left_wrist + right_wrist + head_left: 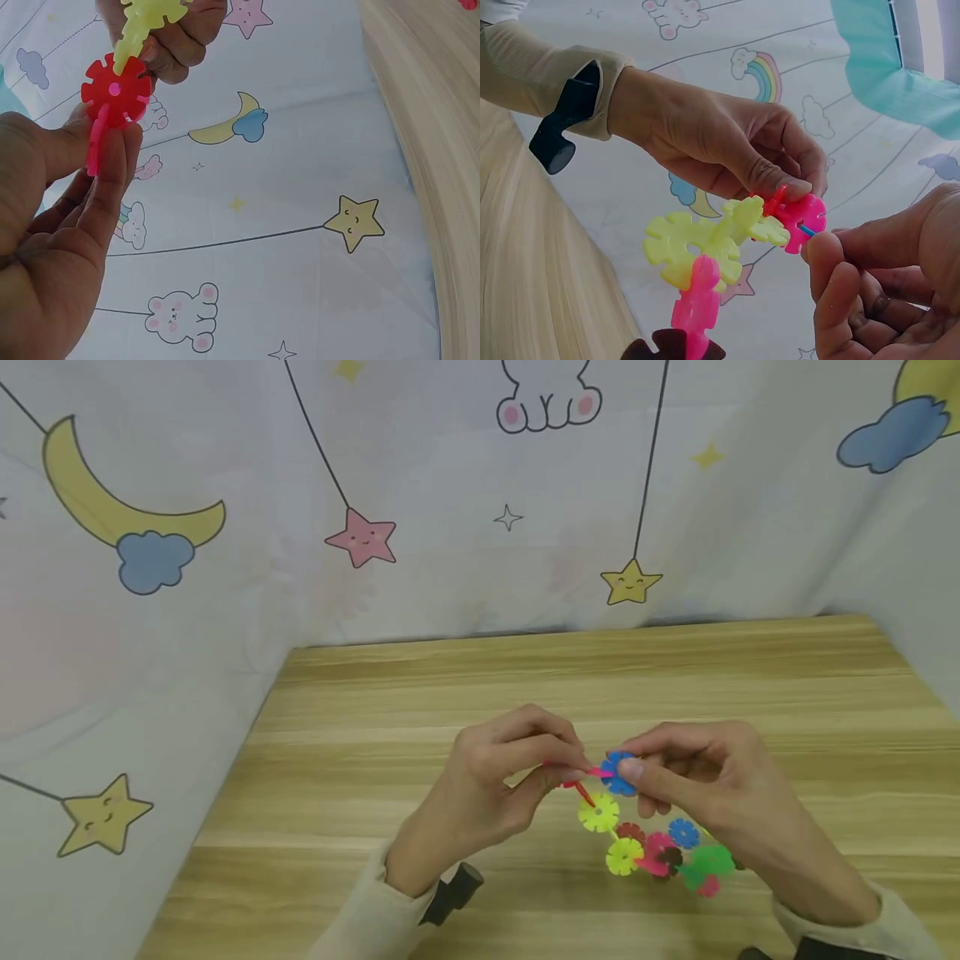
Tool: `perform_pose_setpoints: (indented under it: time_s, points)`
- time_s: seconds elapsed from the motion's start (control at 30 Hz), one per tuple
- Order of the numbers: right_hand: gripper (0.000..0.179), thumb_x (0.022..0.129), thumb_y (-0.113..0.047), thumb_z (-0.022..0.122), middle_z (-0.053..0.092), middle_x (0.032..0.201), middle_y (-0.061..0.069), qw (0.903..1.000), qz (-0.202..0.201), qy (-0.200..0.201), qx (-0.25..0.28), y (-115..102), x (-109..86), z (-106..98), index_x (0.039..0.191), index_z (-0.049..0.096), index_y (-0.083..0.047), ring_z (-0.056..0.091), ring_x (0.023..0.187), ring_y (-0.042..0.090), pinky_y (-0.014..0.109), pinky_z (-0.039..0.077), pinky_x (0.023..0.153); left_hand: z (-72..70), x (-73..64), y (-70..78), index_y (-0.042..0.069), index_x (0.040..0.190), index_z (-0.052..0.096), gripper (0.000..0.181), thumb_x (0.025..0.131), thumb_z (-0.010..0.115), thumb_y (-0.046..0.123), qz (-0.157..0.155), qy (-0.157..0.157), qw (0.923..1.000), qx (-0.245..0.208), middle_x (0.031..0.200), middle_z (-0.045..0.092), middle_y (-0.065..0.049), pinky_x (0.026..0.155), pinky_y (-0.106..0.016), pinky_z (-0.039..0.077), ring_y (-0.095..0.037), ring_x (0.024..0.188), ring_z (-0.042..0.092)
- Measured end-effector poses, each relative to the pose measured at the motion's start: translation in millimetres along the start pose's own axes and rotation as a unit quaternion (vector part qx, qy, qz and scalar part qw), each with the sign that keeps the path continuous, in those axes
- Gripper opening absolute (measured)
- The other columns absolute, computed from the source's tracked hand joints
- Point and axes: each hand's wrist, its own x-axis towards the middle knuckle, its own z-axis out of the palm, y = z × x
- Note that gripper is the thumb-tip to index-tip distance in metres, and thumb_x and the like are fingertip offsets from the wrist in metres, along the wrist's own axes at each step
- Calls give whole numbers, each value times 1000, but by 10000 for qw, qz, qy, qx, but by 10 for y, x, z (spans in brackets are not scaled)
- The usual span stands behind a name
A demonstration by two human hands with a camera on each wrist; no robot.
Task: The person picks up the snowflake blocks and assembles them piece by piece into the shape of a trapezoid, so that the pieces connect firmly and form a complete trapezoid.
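In the head view my left hand [502, 772] pinches a pink snowflake disc [814, 217] and a red one [116, 90] at one end of a chain of notched plastic discs. My right hand [720, 777] pinches a blue snowflake disc [618, 774] between thumb and forefinger. Its edge meets the pink disc, seen almost edge-on in the right wrist view. From the red disc the chain runs down through a yellow disc [597, 812] and another yellow disc [624, 857] to pink, brown and green ones. My right fingers partly hide the blue disc.
Below my hands, the chain's lower part shows a blue disc [683, 833] and green discs [708, 865] over the wooden table [360, 718]. A white cloth [450, 585] printed with stars and moons hangs behind the table and at its sides. Each wrist wears a black camera strap.
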Motion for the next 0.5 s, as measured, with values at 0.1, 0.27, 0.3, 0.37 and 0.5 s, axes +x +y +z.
perform_pose_setpoints:
  time_s: [0.1,0.27,0.3,0.37,0.5]
  points:
    - [15,103,-9,72,75,78,6,10000,88,-5,42,2,17,20,116,79,-8,71,69,26,34,65,69,-27,-7,6,7,100,79,11,92,81,-1,-177,-99,9998,29,101,73,-5,84,-15,60,-12,93,74]
    - [15,103,-16,74,76,77,6,9990,416,-79,109,35,54,37,115,79,-9,72,69,26,34,65,69,-101,-9,10,8,105,78,12,95,80,3,-841,-501,9950,-212,105,76,-4,87,-17,62,-9,96,73]
    - [14,102,-15,75,76,76,6,9990,416,-96,125,47,62,45,114,79,-8,71,69,26,34,64,68,-114,-11,9,8,108,77,13,96,79,3,-995,-578,9927,-360,106,76,-4,87,-18,62,-8,95,73]
    - [11,101,-13,76,75,74,5,9990,404,-89,151,67,74,61,109,78,-5,70,66,26,33,63,64,-128,-14,7,7,112,77,13,98,77,5,-1254,-674,9870,-751,106,77,-4,86,-21,64,-7,93,72]
    - [9,100,-14,78,73,70,4,9982,524,-85,267,84,85,87,100,76,-5,68,62,25,33,59,58,-100,-21,13,5,115,76,15,101,74,8,-1685,-693,9728,-1431,101,78,-5,83,-27,66,-6,86,70]
